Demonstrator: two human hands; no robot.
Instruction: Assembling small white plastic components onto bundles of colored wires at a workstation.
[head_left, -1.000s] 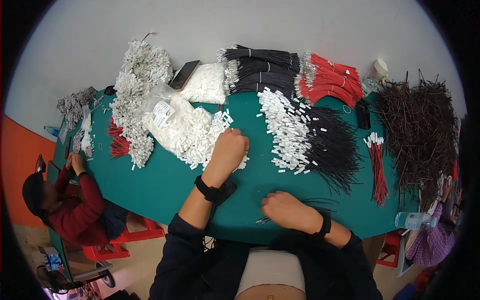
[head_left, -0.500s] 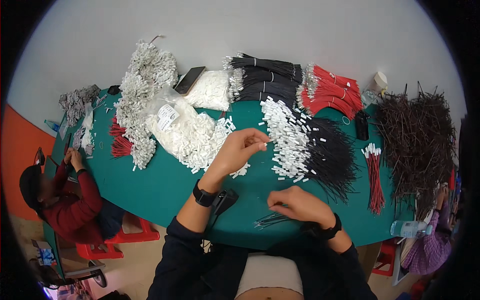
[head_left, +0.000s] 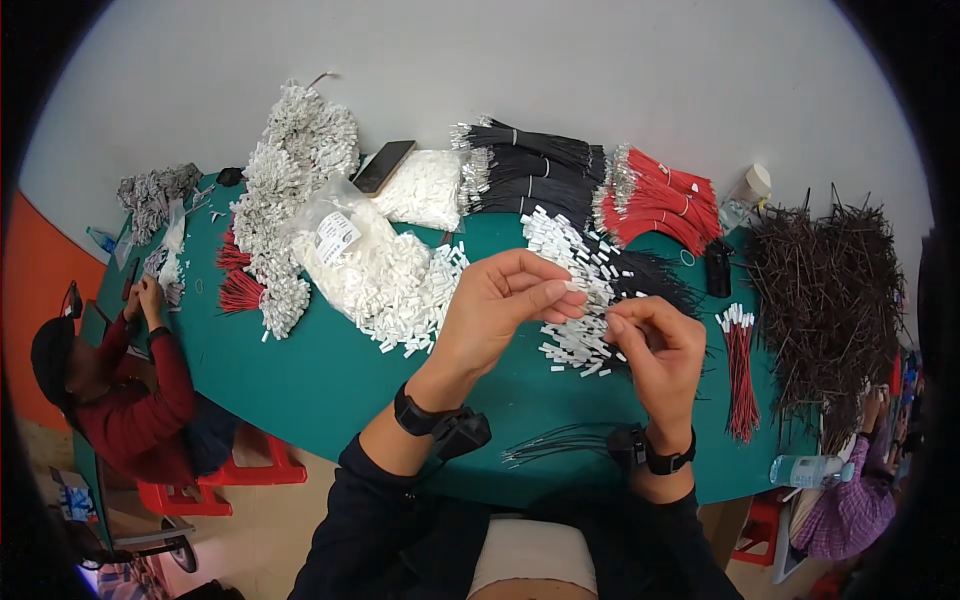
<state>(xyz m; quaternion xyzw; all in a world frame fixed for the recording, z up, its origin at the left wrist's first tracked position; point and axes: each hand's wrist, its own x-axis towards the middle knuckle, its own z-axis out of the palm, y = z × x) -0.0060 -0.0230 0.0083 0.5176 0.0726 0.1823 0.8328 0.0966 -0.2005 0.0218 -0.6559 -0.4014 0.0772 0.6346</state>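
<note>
My left hand point(head_left: 505, 310) is closed in a pinch above the table, with a small white connector housing, partly covered, at its fingertips. Facing it, my right hand point(head_left: 660, 355) pinches thumb and finger together; whatever it holds is too small to make out. The two sets of fingertips nearly meet. Beneath and behind them spreads a pile of black wires with white connector housings point(head_left: 565, 243) on their ends, partly hidden by my hands. Several loose black wires point(head_left: 545, 440) lie near the table's front edge, by my right wrist.
On the green table point(head_left: 330, 390), an open bag of white housings point(head_left: 385, 270) spills out at left, beside a heap of white-ended wires point(head_left: 290, 165). Black bundles point(head_left: 530, 165) and red bundles point(head_left: 670, 200) lie at the back. Brown wires point(head_left: 830, 300) and a bottle point(head_left: 810, 470) are right. A co-worker point(head_left: 120, 400) sits left.
My right hand has risen from beside the loose black wires and moved up and right to meet my left. My left hand has shifted slightly right.
</note>
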